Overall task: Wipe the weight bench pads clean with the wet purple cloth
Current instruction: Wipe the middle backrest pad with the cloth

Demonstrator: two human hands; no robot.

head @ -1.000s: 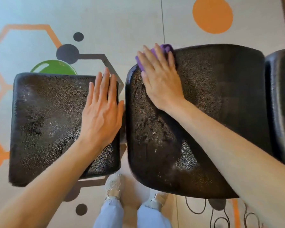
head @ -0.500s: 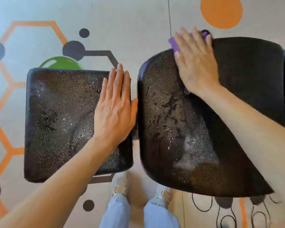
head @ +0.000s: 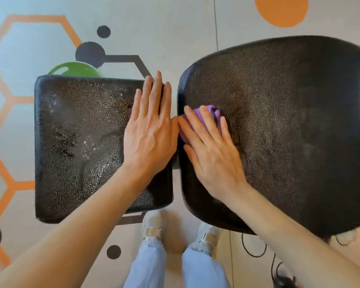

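right hand [head: 212, 150] with straight spread fingers pressing the bunched purple cloth [head: 208, 115] flat onto the left edge of the large black bench pad [head: 289, 125], left hand [head: 150, 129] flat, fingers together, on the smaller wet-speckled pad [head: 81, 142]

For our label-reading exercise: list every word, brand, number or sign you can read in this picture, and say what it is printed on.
None: no readable text anywhere.
Left pad: plain black textured surface, no label.
Right pad: plain black, no brand.
Purple cloth: no tag showing.
Floor: only painted hexagons, dots and circles, no letters or numbers.
Shoes: too blurred to tell any marking.
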